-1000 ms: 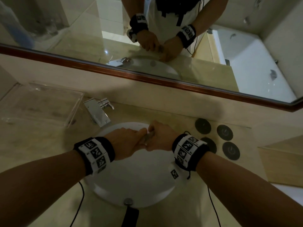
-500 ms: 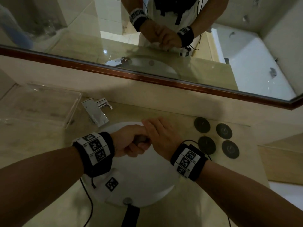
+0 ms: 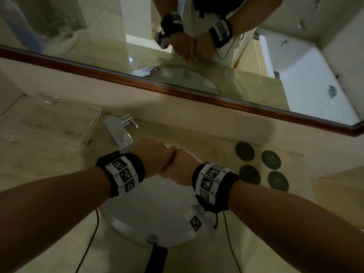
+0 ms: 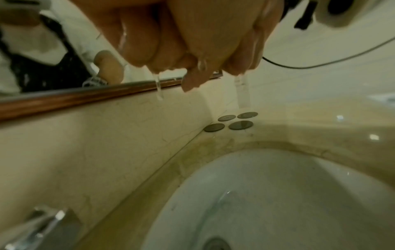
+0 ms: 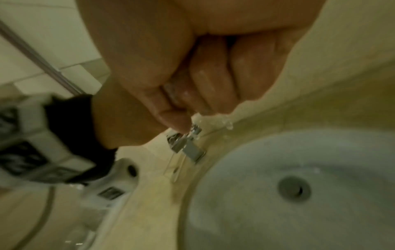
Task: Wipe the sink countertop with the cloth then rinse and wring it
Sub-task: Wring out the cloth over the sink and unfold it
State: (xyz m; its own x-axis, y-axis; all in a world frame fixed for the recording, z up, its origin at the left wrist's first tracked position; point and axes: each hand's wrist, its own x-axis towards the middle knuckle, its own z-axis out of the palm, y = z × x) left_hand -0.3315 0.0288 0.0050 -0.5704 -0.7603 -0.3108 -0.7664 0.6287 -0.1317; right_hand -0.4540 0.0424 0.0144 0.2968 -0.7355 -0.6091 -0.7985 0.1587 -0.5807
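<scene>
Both fists butted together over the white basin (image 3: pixel 149 219). Left hand (image 3: pixel 151 156) and right hand (image 3: pixel 180 166) clenched tight; cloth hidden inside, barely glimpsed. Water (image 4: pixel 159 88) drips. Wristbands (image 3: pixel 124 174) show square coded markers, no readable writing.

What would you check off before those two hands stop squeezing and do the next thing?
1. Both hands gripping: ok. Left hand and right hand are fisted, pressed knuckle to knuckle.
2. Hands over the basin: ok. They hover above the white sink, so drips land inside.
3. Water coming out: ok. Streams run off the left fingers and drops fall from the right hand.
4. Cloth wrung enough: cannot tell. The cloth is hidden inside the fists.
5. Faucet off: cannot tell. No stream shows at the faucet, but its spout mouth is hidden.
6. Drain open: cannot tell. The drain is visible; no pooling shows.
</scene>
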